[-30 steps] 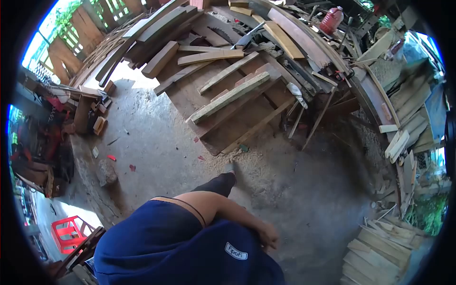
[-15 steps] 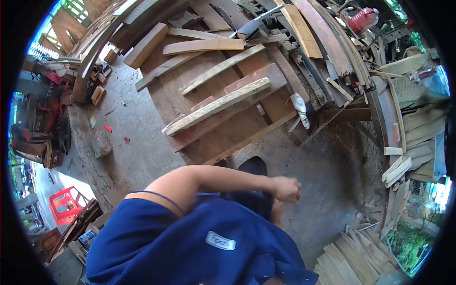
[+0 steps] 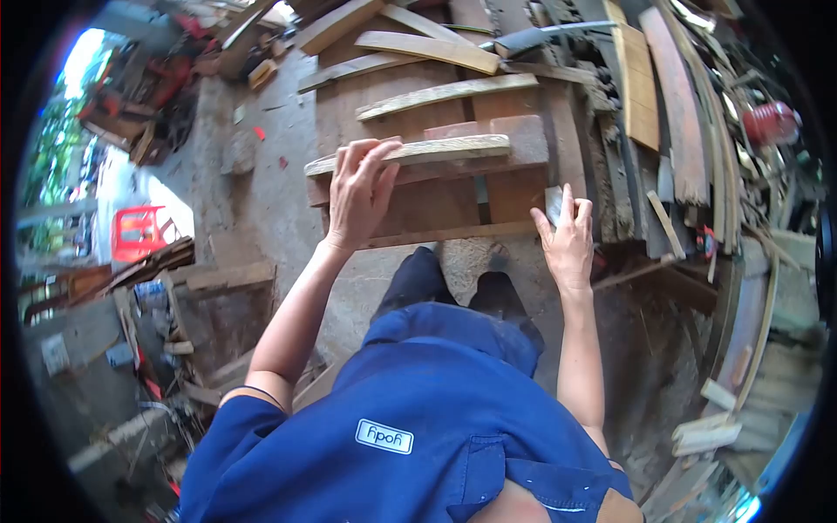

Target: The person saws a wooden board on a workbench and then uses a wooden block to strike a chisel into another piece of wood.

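Observation:
My left hand (image 3: 359,187) reaches over the near side of a pale, slightly curved wooden strip (image 3: 453,148). Its fingers are bent but apart, with the fingertips right at the strip's edge. The strip lies on a reddish-brown board (image 3: 523,148) across the low work surface. On the right, my right hand (image 3: 568,244) is at the surface's near corner, thumb and fingers either side of a white wrapped piece (image 3: 554,202). The palm hides its lower part. A second pale strip (image 3: 445,96) lies farther back.
More boards (image 3: 427,50) lie at the back, beside a long tool with a dark handle (image 3: 523,41). Stacked planks (image 3: 676,105) and a red container (image 3: 772,124) stand on the right. A red plastic stool (image 3: 135,234) is at left, with wood scraps (image 3: 227,275) nearer.
My hands have parted from in front of my body. The left has gone to the strip, the right to the white wrapped piece. The view has turned and my body now faces the work surface.

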A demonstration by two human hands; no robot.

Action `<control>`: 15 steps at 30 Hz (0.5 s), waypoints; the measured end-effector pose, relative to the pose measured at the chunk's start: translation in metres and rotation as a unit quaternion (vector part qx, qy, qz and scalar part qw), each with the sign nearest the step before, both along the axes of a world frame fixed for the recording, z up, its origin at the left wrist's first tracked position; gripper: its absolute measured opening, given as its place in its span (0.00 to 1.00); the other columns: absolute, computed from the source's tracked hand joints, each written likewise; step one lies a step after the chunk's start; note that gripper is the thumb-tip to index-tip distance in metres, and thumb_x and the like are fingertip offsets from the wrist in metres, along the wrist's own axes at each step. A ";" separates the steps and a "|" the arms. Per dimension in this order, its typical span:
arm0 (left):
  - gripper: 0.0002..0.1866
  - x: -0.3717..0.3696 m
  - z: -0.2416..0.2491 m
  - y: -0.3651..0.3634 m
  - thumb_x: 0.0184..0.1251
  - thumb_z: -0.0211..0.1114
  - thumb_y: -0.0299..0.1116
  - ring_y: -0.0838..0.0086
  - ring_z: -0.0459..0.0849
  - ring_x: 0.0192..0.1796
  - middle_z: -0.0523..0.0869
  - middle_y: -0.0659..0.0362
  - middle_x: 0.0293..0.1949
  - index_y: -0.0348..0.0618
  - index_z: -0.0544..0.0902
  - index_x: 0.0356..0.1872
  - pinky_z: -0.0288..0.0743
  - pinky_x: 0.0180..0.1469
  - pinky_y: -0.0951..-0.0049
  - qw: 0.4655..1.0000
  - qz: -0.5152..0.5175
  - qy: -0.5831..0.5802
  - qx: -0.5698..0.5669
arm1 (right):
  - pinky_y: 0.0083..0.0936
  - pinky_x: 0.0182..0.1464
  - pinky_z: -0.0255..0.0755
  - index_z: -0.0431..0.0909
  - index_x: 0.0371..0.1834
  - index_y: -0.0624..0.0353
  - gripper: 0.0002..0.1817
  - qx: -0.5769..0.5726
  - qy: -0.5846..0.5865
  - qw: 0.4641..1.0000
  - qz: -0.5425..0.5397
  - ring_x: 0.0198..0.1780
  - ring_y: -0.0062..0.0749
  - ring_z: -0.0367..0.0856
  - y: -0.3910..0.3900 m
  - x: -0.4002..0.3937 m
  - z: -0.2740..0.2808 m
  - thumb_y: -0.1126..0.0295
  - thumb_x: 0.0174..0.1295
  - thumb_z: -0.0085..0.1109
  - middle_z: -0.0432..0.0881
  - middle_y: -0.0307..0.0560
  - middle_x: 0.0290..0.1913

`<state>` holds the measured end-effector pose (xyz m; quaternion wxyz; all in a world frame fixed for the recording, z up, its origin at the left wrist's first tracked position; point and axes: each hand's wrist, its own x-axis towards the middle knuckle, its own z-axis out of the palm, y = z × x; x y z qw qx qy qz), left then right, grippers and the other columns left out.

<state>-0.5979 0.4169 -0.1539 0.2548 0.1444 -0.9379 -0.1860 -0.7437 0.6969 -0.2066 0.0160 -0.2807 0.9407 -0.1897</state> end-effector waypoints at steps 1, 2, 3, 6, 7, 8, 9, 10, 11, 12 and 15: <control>0.20 0.008 0.001 -0.006 0.63 0.67 0.32 0.58 0.76 0.55 0.79 0.54 0.51 0.49 0.80 0.58 0.72 0.57 0.61 0.998 0.044 -0.030 -0.040 | 0.41 0.51 0.75 0.66 0.67 0.69 0.29 -0.010 -0.003 1.000 0.017 0.49 0.50 0.77 -0.004 -0.005 -0.005 0.61 0.69 0.58 0.69 0.55 0.48; 0.22 0.017 -0.001 -0.014 0.63 0.68 0.35 0.59 0.75 0.57 0.78 0.55 0.53 0.50 0.79 0.59 0.70 0.59 0.61 0.996 0.060 -0.039 -0.054 | 0.41 0.51 0.76 0.66 0.67 0.69 0.28 -0.018 -0.022 0.999 0.021 0.49 0.50 0.78 -0.005 -0.004 -0.007 0.63 0.69 0.57 0.68 0.55 0.49; 0.24 0.023 -0.003 -0.019 0.63 0.68 0.38 0.59 0.74 0.58 0.78 0.55 0.55 0.51 0.78 0.61 0.69 0.61 0.60 0.994 0.075 -0.047 -0.064 | 0.40 0.50 0.77 0.66 0.67 0.70 0.27 -0.021 -0.042 0.999 0.023 0.49 0.50 0.79 -0.004 -0.002 -0.008 0.66 0.68 0.57 0.68 0.55 0.49; 0.27 0.029 -0.011 -0.028 0.62 0.69 0.44 0.60 0.74 0.60 0.77 0.56 0.57 0.51 0.77 0.62 0.66 0.64 0.59 0.989 0.069 -0.090 -0.095 | 0.43 0.51 0.77 0.67 0.65 0.69 0.23 -0.050 -0.081 0.995 0.012 0.48 0.56 0.81 0.006 -0.001 -0.007 0.72 0.68 0.49 0.71 0.59 0.50; 0.27 0.028 -0.013 -0.027 0.62 0.69 0.44 0.60 0.74 0.60 0.77 0.56 0.57 0.51 0.77 0.62 0.66 0.64 0.59 0.989 0.070 -0.089 -0.094 | 0.44 0.52 0.77 0.68 0.65 0.69 0.22 -0.080 -0.080 0.994 0.004 0.48 0.57 0.81 0.012 -0.005 -0.012 0.73 0.68 0.48 0.73 0.61 0.50; 0.27 0.022 -0.015 -0.026 0.62 0.69 0.45 0.60 0.74 0.60 0.77 0.57 0.57 0.53 0.78 0.62 0.66 0.64 0.58 0.989 0.056 -0.101 -0.093 | 0.46 0.51 0.75 0.72 0.61 0.69 0.19 -0.103 -0.074 0.992 -0.005 0.51 0.58 0.80 0.018 -0.008 -0.012 0.73 0.68 0.45 0.77 0.64 0.49; 0.27 0.017 -0.017 -0.026 0.61 0.69 0.47 0.60 0.74 0.61 0.77 0.57 0.57 0.54 0.78 0.61 0.65 0.64 0.58 0.989 0.040 -0.112 -0.091 | 0.42 0.48 0.76 0.74 0.57 0.69 0.17 -0.146 -0.063 0.987 -0.009 0.48 0.54 0.82 0.022 -0.009 -0.011 0.70 0.72 0.45 0.81 0.63 0.43; 0.25 0.016 -0.022 -0.030 0.60 0.70 0.46 0.61 0.74 0.59 0.78 0.58 0.56 0.56 0.80 0.59 0.66 0.64 0.58 0.990 0.015 -0.125 -0.068 | 0.41 0.47 0.75 0.75 0.56 0.69 0.17 -0.168 -0.142 0.974 -0.058 0.45 0.53 0.83 0.028 -0.006 -0.008 0.68 0.73 0.46 0.81 0.62 0.40; 0.25 0.016 -0.027 -0.032 0.60 0.70 0.46 0.61 0.74 0.59 0.78 0.58 0.56 0.56 0.80 0.59 0.66 0.64 0.58 0.990 0.009 -0.122 -0.064 | 0.39 0.46 0.75 0.75 0.55 0.68 0.17 -0.189 -0.218 0.952 -0.104 0.42 0.52 0.83 0.027 -0.001 0.006 0.66 0.74 0.47 0.82 0.61 0.37; 0.23 0.015 -0.031 -0.035 0.61 0.70 0.45 0.61 0.75 0.58 0.78 0.59 0.55 0.57 0.81 0.58 0.67 0.63 0.58 0.991 0.014 -0.133 -0.026 | 0.36 0.43 0.75 0.76 0.55 0.67 0.17 -0.223 -0.146 0.961 -0.078 0.37 0.47 0.83 0.026 0.005 0.004 0.64 0.75 0.48 0.82 0.58 0.34; 0.23 0.010 -0.034 -0.039 0.60 0.70 0.45 0.62 0.76 0.55 0.80 0.59 0.52 0.57 0.81 0.58 0.69 0.60 0.59 0.991 0.000 -0.134 -0.008 | 0.29 0.22 0.71 0.77 0.50 0.62 0.14 -0.305 -0.252 0.909 -0.128 0.19 0.27 0.78 -0.001 0.038 0.030 0.63 0.76 0.49 0.79 0.46 0.25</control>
